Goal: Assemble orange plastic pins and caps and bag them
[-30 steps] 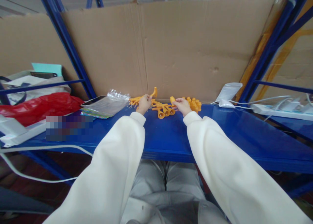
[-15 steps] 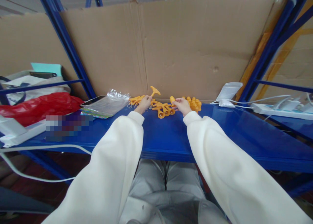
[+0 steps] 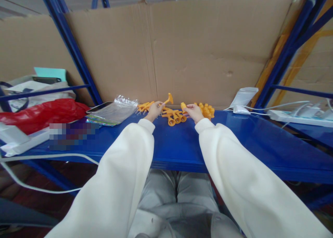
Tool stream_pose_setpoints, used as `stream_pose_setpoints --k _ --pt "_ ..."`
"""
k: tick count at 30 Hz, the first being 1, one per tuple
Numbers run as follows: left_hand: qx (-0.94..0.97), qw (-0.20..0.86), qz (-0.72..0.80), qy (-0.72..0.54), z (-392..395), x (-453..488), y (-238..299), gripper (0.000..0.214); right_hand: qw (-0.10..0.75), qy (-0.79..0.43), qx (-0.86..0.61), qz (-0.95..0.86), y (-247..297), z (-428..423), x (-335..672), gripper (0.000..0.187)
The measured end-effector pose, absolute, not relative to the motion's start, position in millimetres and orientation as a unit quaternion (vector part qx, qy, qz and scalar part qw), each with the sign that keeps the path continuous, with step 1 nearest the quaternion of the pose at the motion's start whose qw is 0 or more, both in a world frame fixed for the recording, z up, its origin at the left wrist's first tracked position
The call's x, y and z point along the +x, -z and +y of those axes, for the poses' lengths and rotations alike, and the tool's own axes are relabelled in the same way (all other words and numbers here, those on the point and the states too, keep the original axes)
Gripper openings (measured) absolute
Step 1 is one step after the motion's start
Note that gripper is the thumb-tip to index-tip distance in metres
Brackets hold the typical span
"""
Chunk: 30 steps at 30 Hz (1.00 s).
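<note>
My left hand (image 3: pixel 154 110) is closed on the stem of an orange funnel-ended plastic part (image 3: pixel 168 99), holding it up above the blue shelf (image 3: pixel 182 144). My right hand (image 3: pixel 194 112) pinches a small orange cap piece (image 3: pixel 183 106). Between the hands lies a row of several orange funnel parts (image 3: pixel 174 116). A pile of orange stems (image 3: pixel 144 106) sits left of my left hand. A cluster of orange caps (image 3: pixel 206 110) sits right of my right hand.
A clear plastic bag stack (image 3: pixel 114 110) lies left of the parts, with a red bag (image 3: pixel 41 115) further left. A cardboard sheet (image 3: pixel 187 51) backs the shelf. A white pouch (image 3: pixel 243 97), cables and a power strip (image 3: pixel 296 117) lie at the right.
My left hand has turned the raised orange part and shifted it slightly to the right, toward my right hand. The right hand has stayed still.
</note>
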<state>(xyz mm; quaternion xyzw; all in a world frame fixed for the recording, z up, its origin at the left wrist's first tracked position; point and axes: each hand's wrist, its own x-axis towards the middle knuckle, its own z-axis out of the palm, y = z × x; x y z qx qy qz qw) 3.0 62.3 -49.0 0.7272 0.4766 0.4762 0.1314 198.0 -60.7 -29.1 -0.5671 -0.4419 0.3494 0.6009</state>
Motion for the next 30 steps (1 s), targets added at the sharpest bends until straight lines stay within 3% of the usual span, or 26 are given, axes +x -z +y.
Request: stream_pose_setpoints --k 5,12,17,24,30 --pt "0.717 0.071 0.525 -0.453 59 0 49 0.016 0.602 -0.353 -0.563 -0.443 27 -64 196 0.021" --pt "0.737 0.149 0.491 -0.44 51 13 49 0.008 0.607 -0.353 -0.56 -0.44 28 -63 197 0.023" --pt "0.728 0.079 0.529 -0.429 37 16 44 0.016 0.605 -0.349 -0.563 -0.443 27 -64 196 0.022" --pt "0.737 0.023 0.538 -0.408 32 9 36 0.045 0.601 -0.348 -0.563 -0.449 28 -62 197 0.02" --pt "0.729 0.001 0.57 -0.378 42 1 42 0.05 0.606 -0.348 -0.561 -0.444 28 -62 197 0.022"
